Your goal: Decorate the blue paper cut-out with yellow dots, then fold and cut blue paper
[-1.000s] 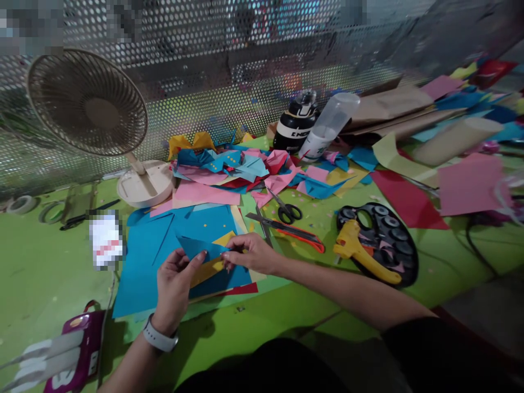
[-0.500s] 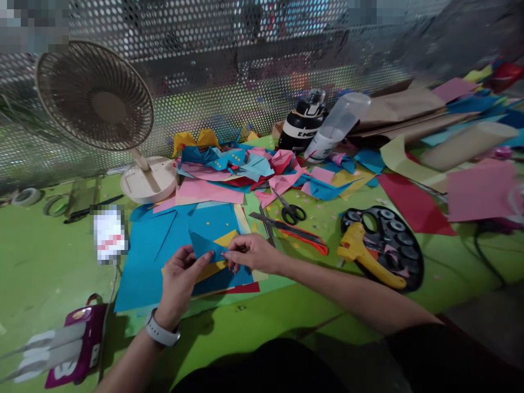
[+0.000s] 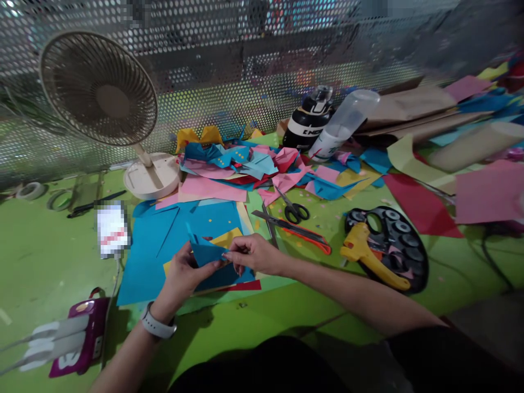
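Between my two hands is a folded piece of blue paper (image 3: 208,253), raised a little above the paper stack. My left hand (image 3: 186,273) holds its left side, thumb along the lower edge and fingers behind. The fingers of my right hand (image 3: 251,254) pinch its right corner. Beneath lie a yellow paper piece (image 3: 227,238) and large blue sheets (image 3: 141,273), with a red edge (image 3: 250,285) showing below. Right of the stack lie black-handled scissors (image 3: 295,212) and an orange utility knife (image 3: 307,236).
A desk fan (image 3: 110,101) stands at the back left, near a phone (image 3: 112,229) and a purple power strip (image 3: 82,335). Folded coloured papers (image 3: 245,164) pile up behind. Bottles (image 3: 309,120) stand beyond. A yellow glue gun (image 3: 364,251) rests on a black palette (image 3: 420,262).
The blue paper has tilted and now shows a raised flap at its upper left. My left thumb has slid right along its lower edge. The right hand keeps its pinch.
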The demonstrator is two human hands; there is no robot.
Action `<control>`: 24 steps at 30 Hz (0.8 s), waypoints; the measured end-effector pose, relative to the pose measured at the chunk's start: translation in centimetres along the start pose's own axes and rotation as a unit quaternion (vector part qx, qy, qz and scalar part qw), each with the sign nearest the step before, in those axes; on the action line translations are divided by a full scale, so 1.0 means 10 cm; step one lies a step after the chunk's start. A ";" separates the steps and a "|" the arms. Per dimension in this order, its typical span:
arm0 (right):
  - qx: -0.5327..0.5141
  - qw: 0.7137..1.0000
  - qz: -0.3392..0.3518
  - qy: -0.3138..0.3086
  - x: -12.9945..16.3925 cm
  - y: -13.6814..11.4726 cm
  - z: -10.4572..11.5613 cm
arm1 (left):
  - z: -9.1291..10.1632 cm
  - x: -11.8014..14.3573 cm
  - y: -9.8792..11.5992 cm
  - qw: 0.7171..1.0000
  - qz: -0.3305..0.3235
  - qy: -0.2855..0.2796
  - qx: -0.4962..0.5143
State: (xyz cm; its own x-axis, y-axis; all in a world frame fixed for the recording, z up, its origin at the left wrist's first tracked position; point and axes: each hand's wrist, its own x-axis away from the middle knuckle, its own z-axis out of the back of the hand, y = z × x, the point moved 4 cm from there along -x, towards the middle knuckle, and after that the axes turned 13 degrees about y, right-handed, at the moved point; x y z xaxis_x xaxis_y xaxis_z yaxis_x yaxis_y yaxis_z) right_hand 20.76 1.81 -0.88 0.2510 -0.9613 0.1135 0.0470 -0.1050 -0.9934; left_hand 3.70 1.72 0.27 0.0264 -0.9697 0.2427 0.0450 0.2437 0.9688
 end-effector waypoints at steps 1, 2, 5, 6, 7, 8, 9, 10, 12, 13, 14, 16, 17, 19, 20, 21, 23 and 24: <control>0.000 1.000 -0.003 0.002 -0.01 0.00 0.01 | 0.01 -0.01 0.00 1.000 0.010 -0.006 0.000; 0.000 1.000 -0.007 0.005 -0.01 -0.01 0.01 | 0.01 -0.01 0.00 1.000 0.019 -0.009 -0.003; -0.009 1.000 -0.023 0.009 -0.03 -0.03 0.03 | 0.04 -0.02 0.00 0.999 0.033 -0.009 -0.022; -0.014 0.999 -0.028 0.009 -0.03 -0.03 0.04 | 0.05 -0.02 0.01 0.999 0.032 -0.007 -0.027; -0.019 0.999 -0.034 0.008 -0.03 -0.03 0.04 | 0.06 -0.02 0.01 0.999 0.030 -0.004 -0.032; -0.024 0.999 -0.038 0.008 -0.03 -0.03 0.05 | 0.08 -0.02 0.02 0.999 0.029 0.001 -0.036; -0.030 0.999 -0.041 0.009 -0.04 -0.03 0.05 | 0.08 -0.03 0.02 0.999 0.028 0.007 -0.040; -0.036 0.998 -0.045 0.010 -0.04 -0.03 0.06 | 0.09 -0.03 0.02 0.999 0.028 0.010 -0.045; -0.053 0.997 -0.061 0.002 -0.04 -0.02 0.06 | 0.08 -0.03 0.02 0.998 0.030 0.004 -0.057; -0.063 0.995 -0.074 -0.009 -0.03 -0.02 0.06 | 0.07 -0.02 0.01 0.998 0.032 -0.005 -0.062; -0.072 0.993 -0.087 -0.021 -0.03 -0.01 0.05 | 0.05 -0.01 0.00 0.997 0.035 -0.015 -0.063; -0.082 0.989 -0.110 -0.045 -0.01 0.01 0.02 | 0.01 0.00 -0.03 0.997 0.040 -0.033 -0.062; -0.083 0.988 -0.117 -0.053 -0.01 0.02 0.01 | 0.00 0.01 -0.04 0.997 0.042 -0.040 -0.060; -0.079 0.988 -0.123 -0.058 0.00 0.04 -0.01 | -0.03 0.02 -0.07 0.996 0.043 -0.051 -0.055; -0.077 0.987 -0.125 -0.059 0.01 0.05 -0.01 | -0.03 0.03 -0.08 0.996 0.043 -0.054 -0.052; -0.076 0.987 -0.125 -0.062 0.01 0.06 -0.01 | -0.03 0.03 -0.08 0.996 0.044 -0.055 -0.050; -0.076 0.987 -0.125 -0.067 0.00 0.06 0.00 | -0.01 0.02 -0.07 0.997 0.048 -0.050 -0.046; -0.075 0.987 -0.124 -0.066 0.00 0.06 0.01 | 0.01 0.01 -0.06 0.997 0.049 -0.043 -0.045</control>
State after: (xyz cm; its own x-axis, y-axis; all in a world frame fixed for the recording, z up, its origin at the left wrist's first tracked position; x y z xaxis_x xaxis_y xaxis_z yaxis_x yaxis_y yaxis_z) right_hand 20.88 1.80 -1.50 0.3741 -0.8609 0.3448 -0.0191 -0.3789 -0.9252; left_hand 3.62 1.49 -0.34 -0.0500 -0.9382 0.3424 0.1359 0.3332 0.9330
